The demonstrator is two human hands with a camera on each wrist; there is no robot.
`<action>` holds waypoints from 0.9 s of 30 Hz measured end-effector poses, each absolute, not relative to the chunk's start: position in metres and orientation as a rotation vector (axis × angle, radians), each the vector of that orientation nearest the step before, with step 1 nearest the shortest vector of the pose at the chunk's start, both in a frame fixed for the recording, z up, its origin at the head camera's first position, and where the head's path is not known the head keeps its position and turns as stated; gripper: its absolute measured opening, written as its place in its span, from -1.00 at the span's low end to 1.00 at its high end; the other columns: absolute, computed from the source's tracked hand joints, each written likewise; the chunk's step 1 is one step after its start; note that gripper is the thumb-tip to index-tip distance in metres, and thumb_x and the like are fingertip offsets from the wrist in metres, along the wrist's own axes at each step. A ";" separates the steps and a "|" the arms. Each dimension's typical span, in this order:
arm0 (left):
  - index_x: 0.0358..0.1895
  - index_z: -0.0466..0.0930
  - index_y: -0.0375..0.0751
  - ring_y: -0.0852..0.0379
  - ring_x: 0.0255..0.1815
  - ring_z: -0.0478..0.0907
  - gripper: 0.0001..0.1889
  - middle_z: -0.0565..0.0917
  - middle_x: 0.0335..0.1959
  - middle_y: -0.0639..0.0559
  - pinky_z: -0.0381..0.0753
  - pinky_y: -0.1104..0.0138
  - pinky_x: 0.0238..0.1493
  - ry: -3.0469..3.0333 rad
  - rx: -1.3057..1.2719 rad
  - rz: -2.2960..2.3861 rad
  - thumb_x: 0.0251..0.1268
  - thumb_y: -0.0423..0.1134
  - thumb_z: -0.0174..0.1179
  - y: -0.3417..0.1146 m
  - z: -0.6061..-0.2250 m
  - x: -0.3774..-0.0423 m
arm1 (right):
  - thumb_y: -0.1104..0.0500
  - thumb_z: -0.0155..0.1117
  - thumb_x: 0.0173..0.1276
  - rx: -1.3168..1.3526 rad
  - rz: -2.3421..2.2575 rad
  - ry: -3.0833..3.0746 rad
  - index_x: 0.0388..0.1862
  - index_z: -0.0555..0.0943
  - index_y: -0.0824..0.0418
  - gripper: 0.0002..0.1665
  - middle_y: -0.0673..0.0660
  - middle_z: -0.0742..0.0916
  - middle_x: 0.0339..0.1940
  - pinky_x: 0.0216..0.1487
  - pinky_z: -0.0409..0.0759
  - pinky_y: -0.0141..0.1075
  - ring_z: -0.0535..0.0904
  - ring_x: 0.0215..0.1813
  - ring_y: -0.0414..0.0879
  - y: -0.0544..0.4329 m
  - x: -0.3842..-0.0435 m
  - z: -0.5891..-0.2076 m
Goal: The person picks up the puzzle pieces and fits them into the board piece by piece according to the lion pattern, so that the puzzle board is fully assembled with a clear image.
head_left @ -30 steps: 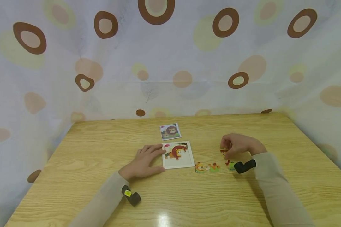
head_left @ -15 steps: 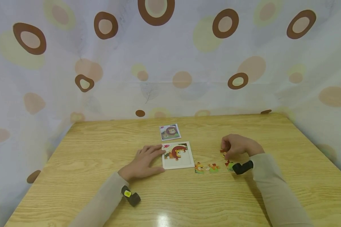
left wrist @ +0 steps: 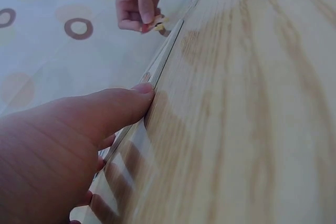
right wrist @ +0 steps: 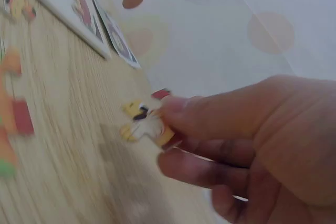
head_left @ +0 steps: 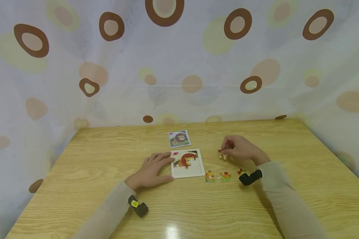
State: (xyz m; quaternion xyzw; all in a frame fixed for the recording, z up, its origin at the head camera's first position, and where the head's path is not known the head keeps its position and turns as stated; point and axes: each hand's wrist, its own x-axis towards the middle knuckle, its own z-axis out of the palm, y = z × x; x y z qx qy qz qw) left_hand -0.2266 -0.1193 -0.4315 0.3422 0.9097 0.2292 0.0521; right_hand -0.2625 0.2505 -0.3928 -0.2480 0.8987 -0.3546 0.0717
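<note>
My right hand (head_left: 240, 149) pinches a jigsaw puzzle piece (right wrist: 147, 124) between thumb and fingers, held above the table. Part of a lion's face in yellow, white and dark red shows on it. My left hand (head_left: 151, 171) lies with fingers spread at the left edge of a white puzzle tray (head_left: 202, 166), thumb and fingertips touching its rim. Inside the tray, joined pieces (head_left: 186, 160) make part of a lion across the top and left. Loose puzzle pieces (head_left: 210, 176) lie right of the tray; another piece (head_left: 241, 171) is partly hidden by the right wrist camera.
Behind the tray lies a picture card (head_left: 179, 138) of the lion. The wooden table (head_left: 179, 205) meets a spotted curtain (head_left: 179, 66) at its back edge. A black wrist camera (head_left: 139, 206) sits on the left sleeve.
My right hand has lifted the puzzle piece from the right side of the table and moved left with it towards the tray. My left hand has stayed in place.
</note>
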 end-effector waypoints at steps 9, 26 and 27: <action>0.41 0.31 0.00 -0.12 0.45 0.06 -0.31 0.15 0.52 -0.03 0.10 -0.10 0.27 2.760 1.038 0.701 0.25 0.16 0.19 -0.119 -0.432 -0.226 | 0.28 0.28 0.32 -0.723 -1.206 2.616 -0.25 0.60 0.29 -0.93 0.14 0.70 -0.42 -0.40 0.50 -0.34 0.57 -0.42 -0.05 0.226 -0.263 -0.401; 0.41 0.31 0.02 -0.12 0.44 0.07 -0.31 0.14 0.53 -0.02 0.09 -0.11 0.28 2.763 1.037 0.700 0.25 0.16 0.19 -0.120 -0.434 -0.228 | 0.30 0.24 0.35 -0.833 -1.224 2.553 -0.21 0.59 0.28 -0.93 0.13 0.70 -0.34 -0.31 0.56 -0.36 0.60 -0.39 -0.15 0.188 -0.261 -0.412; 0.41 0.31 0.02 -0.11 0.44 0.07 -0.31 0.14 0.53 -0.01 0.09 -0.11 0.28 2.762 1.038 0.702 0.25 0.16 0.19 -0.120 -0.434 -0.228 | 0.29 0.24 0.35 -0.836 -1.214 2.556 -0.21 0.59 0.27 -0.93 0.12 0.70 -0.34 -0.29 0.56 -0.37 0.60 -0.39 -0.16 0.186 -0.261 -0.412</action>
